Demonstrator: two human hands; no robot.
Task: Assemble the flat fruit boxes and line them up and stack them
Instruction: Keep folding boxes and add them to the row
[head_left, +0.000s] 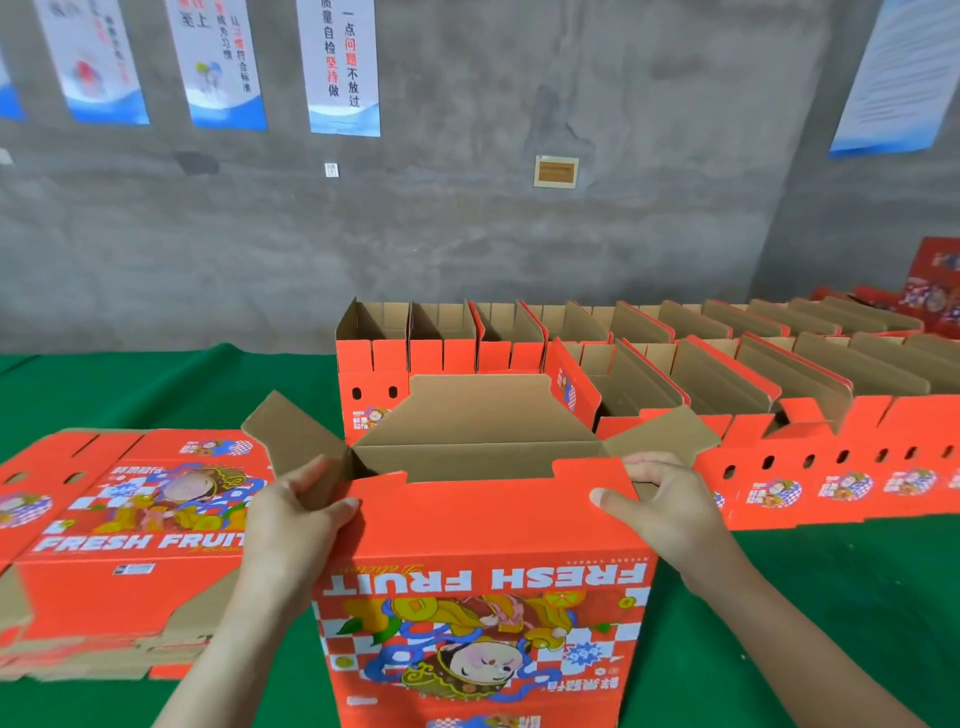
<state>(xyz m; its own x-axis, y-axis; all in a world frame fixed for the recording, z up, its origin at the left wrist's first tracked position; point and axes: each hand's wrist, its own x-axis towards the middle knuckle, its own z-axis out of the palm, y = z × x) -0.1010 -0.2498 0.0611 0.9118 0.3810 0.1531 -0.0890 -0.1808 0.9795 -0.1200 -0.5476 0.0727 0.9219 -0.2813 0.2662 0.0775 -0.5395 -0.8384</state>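
Our left hand and right hand pinch the near top corners of the red fruit box, thumbs on its printed face, flaps standing open. It sits between our hands, its print upside down, showing brown inside. Left lies a flat stack, beyond stand assembled rows on the green surface below a grey wall.
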